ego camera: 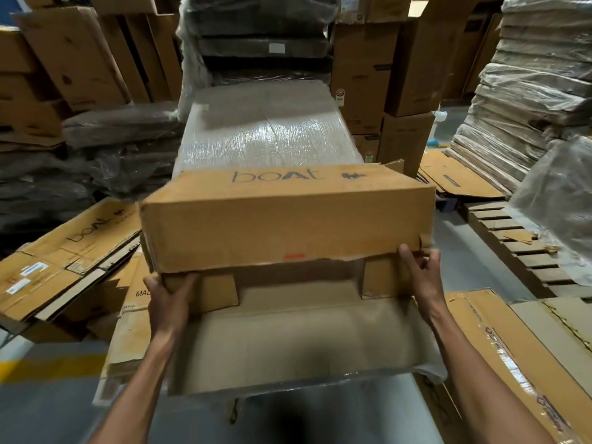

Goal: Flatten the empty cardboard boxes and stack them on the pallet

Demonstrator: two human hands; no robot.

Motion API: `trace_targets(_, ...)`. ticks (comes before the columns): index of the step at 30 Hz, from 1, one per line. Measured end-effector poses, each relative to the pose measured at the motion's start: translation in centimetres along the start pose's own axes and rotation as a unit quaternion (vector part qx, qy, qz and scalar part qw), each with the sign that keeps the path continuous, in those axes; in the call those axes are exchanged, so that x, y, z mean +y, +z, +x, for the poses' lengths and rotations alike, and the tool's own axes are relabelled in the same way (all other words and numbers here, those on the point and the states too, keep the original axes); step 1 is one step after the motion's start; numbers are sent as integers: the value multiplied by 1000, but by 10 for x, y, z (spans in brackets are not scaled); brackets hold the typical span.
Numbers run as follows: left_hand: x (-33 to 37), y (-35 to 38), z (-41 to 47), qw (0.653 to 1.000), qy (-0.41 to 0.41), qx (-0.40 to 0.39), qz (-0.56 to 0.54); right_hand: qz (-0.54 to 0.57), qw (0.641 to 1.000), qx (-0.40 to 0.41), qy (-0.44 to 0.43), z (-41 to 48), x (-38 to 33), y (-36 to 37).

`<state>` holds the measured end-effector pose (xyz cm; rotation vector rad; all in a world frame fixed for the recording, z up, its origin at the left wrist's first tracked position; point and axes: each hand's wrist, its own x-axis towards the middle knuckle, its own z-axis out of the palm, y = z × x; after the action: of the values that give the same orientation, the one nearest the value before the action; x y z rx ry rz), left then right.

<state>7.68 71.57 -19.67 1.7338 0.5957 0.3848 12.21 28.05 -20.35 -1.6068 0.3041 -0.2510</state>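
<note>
Clutching empty open box (288, 216): L grip (169, 299), R grip (419, 274) curled round its flaps (381, 280).

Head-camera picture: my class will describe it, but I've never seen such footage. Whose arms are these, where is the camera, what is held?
No machine here. The camera sits on a person's head, looking forward and down, so both bare arms are that person's own. The left hand and right hand each grip a side flap of a brown cardboard box marked "boat", open toward the camera. Flattened boxes lie at the left, a wooden pallet on the floor at the right, and a plastic-wrapped stack stands behind the box.
</note>
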Motion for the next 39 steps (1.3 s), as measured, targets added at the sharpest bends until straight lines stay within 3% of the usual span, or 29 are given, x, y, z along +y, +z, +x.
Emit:
trace_targets(6,66,-5,20,992,62,37,104,-87,993,43,-66,29,-50,1)
trace_targets(12,130,-5,20,967,109,50,225,-162,985,14,-55,44,-89,4)
trace_targets(18,101,3,41,948,39,-38,313,-211,977,-13,-13,44,-71,7)
trace_targets(22,60,21,29,933,10,-33,358,-250,967,8,-48,35,-41,16)
trace_targets(28,49,41,20,902,90,12,421,-284,956,35,-71,39,-31,15)
trace_targets(32,49,44,17,884,110,43,453,-304,942,57,-132,31,-29,25)
trace_targets(35,49,43,18,878,105,52,464,-369,894,90,-238,16,-30,41)
trace_targets(39,47,44,16,872,111,47,474,-371,872,-14,-319,-1,-34,79)
